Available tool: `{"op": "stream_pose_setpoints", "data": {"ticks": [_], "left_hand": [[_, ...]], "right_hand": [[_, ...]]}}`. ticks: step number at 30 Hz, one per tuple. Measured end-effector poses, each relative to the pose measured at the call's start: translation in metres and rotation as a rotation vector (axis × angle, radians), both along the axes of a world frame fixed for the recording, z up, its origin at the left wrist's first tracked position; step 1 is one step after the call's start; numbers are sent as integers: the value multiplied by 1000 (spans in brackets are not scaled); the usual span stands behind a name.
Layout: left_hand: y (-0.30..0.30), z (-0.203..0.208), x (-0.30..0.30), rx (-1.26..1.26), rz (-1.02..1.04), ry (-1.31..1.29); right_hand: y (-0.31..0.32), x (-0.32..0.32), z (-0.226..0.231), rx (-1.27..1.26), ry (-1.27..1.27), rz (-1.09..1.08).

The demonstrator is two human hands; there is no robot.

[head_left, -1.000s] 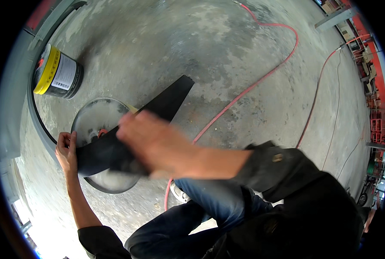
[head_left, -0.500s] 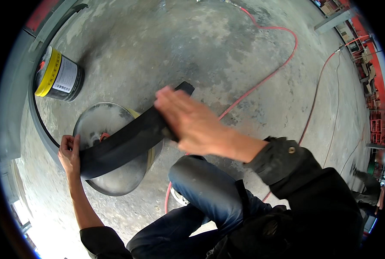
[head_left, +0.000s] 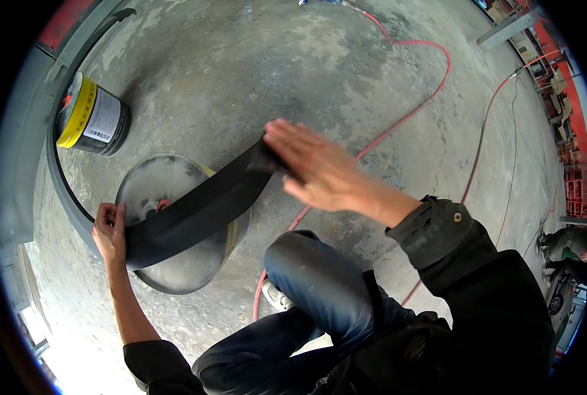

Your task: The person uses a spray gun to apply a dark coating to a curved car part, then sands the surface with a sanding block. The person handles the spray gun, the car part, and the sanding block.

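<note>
A long, curved black strip (head_left: pixel 194 220), like plastic trim, lies slanting across the top of an upright round bucket (head_left: pixel 150 172). My left hand (head_left: pixel 111 234) is closed on the strip's near left end, fingers over its edge and thumb alongside. At the far right end, my right hand (head_left: pixel 316 164) presses a dark flat pad (head_left: pixel 267 160) against the strip. The fingers of this hand lie stretched over the pad and are slightly blurred; they partly hide it and the strip's tip.
A black pail with a yellow band (head_left: pixel 96 118) stands at the left, beside another long black curved strip (head_left: pixel 57 172). Red hoses (head_left: pixel 399 125) run over the concrete floor. Another person (head_left: pixel 570 253) is at the far right. My bent knee (head_left: pixel 306 263) is near the bucket.
My right hand has slid along the strip with the pad, away and to the right, up to its far end. My left hand keeps its hold, shifted only slightly.
</note>
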State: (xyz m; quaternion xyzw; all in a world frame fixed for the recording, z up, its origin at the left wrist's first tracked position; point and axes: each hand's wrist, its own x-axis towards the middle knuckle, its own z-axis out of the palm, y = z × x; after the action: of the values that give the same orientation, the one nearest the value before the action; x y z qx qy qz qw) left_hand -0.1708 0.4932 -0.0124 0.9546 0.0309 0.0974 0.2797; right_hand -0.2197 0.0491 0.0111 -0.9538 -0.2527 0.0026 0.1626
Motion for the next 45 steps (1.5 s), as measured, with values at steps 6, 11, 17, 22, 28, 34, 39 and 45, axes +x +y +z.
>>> {"op": "stream_pose_setpoints", "data": {"ticks": [6,11,17,22,28,34,39,45], "left_hand": [[-6,1,2,18,12,26],[-5,3,3,41,18,43],[-8,-1,2,-13,6,17],[-11,5,-4,-20,9,-22],[-15,8,1,6,28,35],[-7,10,-5,46,41,25],[-21,7,7,14,5,-39],[-19,8,-2,-6,10,-110]], "right_hand": [[10,-9,1,50,24,51],[19,-12,-1,7,29,4],[-47,5,-4,24,147,-214],[-46,2,12,-25,-100,-168],[100,-29,2,238,-55,223],[220,-34,-6,198,-74,382],[70,1,-5,300,28,201],[-103,-32,9,-132,195,-383]]}}
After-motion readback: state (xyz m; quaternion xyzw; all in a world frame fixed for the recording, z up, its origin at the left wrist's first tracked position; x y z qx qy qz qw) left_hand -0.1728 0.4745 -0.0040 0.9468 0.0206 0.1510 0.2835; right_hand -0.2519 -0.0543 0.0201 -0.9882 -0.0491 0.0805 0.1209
